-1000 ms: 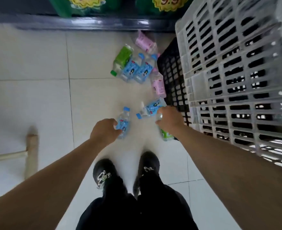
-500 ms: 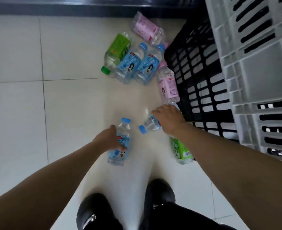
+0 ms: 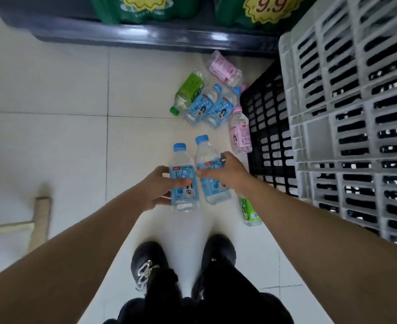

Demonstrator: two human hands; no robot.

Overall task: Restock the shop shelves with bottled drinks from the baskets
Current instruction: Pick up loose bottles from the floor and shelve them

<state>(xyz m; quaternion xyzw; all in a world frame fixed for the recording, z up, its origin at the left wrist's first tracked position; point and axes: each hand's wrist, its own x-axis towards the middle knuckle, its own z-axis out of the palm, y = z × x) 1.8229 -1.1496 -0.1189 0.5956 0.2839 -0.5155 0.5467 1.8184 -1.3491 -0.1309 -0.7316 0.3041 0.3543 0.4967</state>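
Your left grip (image 3: 155,189) and right grip (image 3: 230,170) are each clasping a blue bottle (image 3: 180,170). Six other bottles (image 3: 239,132) are lying on the floor (image 3: 52,78), so restocking is hardly beginning.

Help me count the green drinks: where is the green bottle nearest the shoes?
Head view, right of centre: the green bottle lies on the floor, partly hidden under the right forearm, next to the near corner of the black basket.

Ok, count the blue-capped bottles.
4. One bottle in the left hand, another in the right hand, two lying side by side on the floor beyond, right of a green bottle. Baskets may hide more.
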